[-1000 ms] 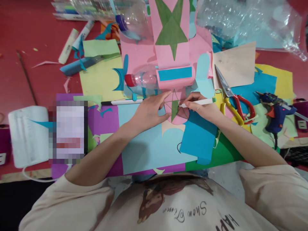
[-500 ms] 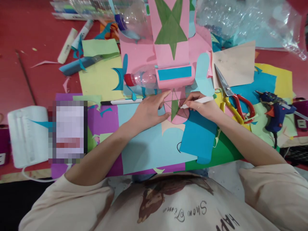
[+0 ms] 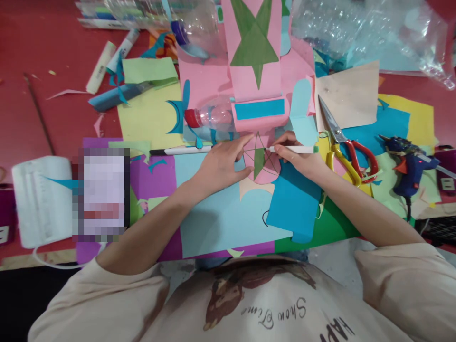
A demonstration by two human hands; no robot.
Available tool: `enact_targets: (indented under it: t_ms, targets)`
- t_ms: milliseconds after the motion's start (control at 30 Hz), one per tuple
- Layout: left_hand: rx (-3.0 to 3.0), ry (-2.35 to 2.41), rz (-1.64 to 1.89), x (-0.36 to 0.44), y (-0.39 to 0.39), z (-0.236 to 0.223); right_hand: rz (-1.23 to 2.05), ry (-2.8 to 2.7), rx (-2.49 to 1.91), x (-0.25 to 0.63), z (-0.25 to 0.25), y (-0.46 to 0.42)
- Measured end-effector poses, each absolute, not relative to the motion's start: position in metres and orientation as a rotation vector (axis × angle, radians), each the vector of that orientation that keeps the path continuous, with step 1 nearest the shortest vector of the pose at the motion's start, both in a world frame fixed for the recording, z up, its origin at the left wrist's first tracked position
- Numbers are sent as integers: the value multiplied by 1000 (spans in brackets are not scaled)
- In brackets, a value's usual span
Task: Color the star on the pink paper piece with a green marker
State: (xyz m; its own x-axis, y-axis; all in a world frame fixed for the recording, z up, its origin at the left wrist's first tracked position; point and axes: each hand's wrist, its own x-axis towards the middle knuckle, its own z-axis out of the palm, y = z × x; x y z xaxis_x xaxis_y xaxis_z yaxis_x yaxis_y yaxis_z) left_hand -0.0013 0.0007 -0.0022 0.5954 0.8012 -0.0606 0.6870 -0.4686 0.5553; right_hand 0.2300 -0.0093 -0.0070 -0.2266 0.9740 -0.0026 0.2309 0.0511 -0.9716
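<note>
Far left of the frame: a white padded pouch [image 3: 41, 199] lying flat on the red table [image 3: 53, 114], with a pixelated rectangle just beside it. Upper left: two capped pale marker sticks [image 3: 101, 66] and a blue-handled utility knife [image 3: 117, 96], set aside among paper scraps, well apart from the hands. Centre left: a black-and-white marker pen [image 3: 178, 151] lying on the coloured sheets. Centre: left hand [image 3: 223, 164], spread open and pressed palm-down, its fingertips touching the small pink paper piece with a pencilled star [image 3: 261, 161], apparently to keep it from sliding; it grips nothing. Above it: a clear plastic bottle with a red cap [image 3: 208, 118], on its side, and a tall pink card bearing a green star [image 3: 254, 47]. Centre right: right hand [image 3: 301, 159], fingers closed around a white pen with a green cap [image 3: 295, 149], held nearly level, tip meeting the star's partly green-filled outline. Right: red-and-yellow-handled scissors [image 3: 344, 142], blades closed; far right, a blue hot-glue gun [image 3: 409, 166], resting near the table edge.
</note>
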Motion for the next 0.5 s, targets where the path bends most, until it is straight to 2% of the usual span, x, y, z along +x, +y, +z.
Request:
enact_targets:
  t_ms: [500]
  targets:
    - [2306,1165,322,-1,0,-2,1324,-1617,-1340,229,1,-10]
